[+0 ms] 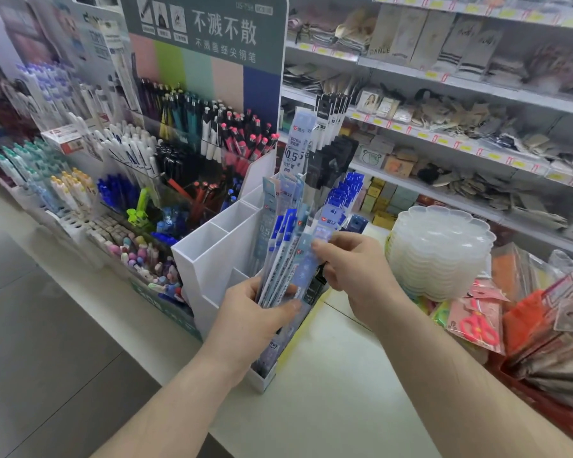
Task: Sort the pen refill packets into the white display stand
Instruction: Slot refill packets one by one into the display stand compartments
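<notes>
Wall shelving point(477, 94) on the right, stocked with socks and small packaged goods. Big pen display point(166, 153) on the left with a green header card, rows of pens below it. Both flank a pale counter point(328, 391).

White display stand point(212, 259) sits on the counter, stepped compartments, several near ones bare, rear-right ones already holding upright refill packets, blue-topped and black-topped.

Stack of translucent scalloped trays point(440, 249) right of the stand; pink scissors in a packet point(477, 328) just beside it.

Left hand point(248, 315) grips a fanned bunch of pen refill packets point(278, 259) at their lower part, fingers wrapped round, thumb across the front. Bunch stands near upright in front of the stand's near-right compartments, tops tilted slightly right.

Right hand point(354, 266) pinches the upper edge of one packet in that bunch, thumb and fingertips closed on it, other fingers curled.
</notes>
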The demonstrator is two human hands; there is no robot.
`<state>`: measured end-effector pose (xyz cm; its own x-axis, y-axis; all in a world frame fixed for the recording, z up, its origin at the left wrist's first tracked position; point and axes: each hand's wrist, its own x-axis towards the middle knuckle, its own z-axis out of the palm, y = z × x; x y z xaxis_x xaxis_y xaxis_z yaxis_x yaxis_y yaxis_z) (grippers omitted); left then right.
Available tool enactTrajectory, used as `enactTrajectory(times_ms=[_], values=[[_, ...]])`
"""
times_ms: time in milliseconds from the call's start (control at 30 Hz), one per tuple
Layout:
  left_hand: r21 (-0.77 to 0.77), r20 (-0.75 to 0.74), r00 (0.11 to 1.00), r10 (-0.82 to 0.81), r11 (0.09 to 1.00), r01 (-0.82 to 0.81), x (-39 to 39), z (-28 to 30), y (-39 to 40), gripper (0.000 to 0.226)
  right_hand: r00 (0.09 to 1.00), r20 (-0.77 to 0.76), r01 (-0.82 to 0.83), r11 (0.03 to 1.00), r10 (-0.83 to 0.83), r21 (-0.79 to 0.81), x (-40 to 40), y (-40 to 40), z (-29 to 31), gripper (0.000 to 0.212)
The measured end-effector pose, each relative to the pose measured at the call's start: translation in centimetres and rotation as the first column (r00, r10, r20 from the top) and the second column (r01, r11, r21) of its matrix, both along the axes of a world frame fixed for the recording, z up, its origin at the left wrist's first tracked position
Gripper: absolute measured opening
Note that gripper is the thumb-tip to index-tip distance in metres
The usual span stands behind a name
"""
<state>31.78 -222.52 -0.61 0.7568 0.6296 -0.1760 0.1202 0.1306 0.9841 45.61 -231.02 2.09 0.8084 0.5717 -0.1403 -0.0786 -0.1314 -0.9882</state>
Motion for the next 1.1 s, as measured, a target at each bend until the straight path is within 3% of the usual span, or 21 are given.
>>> enactTrajectory(times_ms=[267, 433, 567, 767, 900, 1100], values=[[-0.047, 0.095, 0.982, 0.161, 0.986, -0.157, -0.6, 1.4, 2.3, 0.011, 0.923, 0.093, 0.330, 0.893, -0.373, 0.307, 3.6, 0.9, 7.1, 0.022], [-0.061, 0.134, 0.977, 0.168, 0.985, -0.161, -0.6, 2.2, 3.1, 0.006, 0.920, 0.169, 0.278, 0.892, -0.354, 0.358, 4.3, 3.0, 9.7, 0.025], [-0.095, 0.139, 0.968, 0.207, 0.976, -0.195, -1.2, 1.7, 3.9, 0.007, 0.922, 0.290, 0.145, 0.924, -0.256, 0.355, 2.7, 2.4, 9.5, 0.023], [-0.112, 0.146, 0.968, 0.205, 0.975, -0.190, -1.8, 1.1, 4.0, 0.008, 0.857, 0.498, 0.057, 0.984, -0.133, 0.166, 0.8, 2.7, 5.3, 0.025], [-0.106, 0.143, 0.972, 0.188, 0.979, -0.174, -1.9, 1.2, 4.0, 0.007, 0.857, 0.511, 0.053, 0.997, -0.070, 0.046, 0.2, 3.7, 3.7, 0.024], [-0.108, 0.131, 0.986, 0.100, 0.990, -0.087, -1.6, 1.1, 3.3, 0.009, 0.873, 0.448, -0.022, 0.932, 0.195, -0.363, -0.2, 5.9, 1.3, 0.020]])
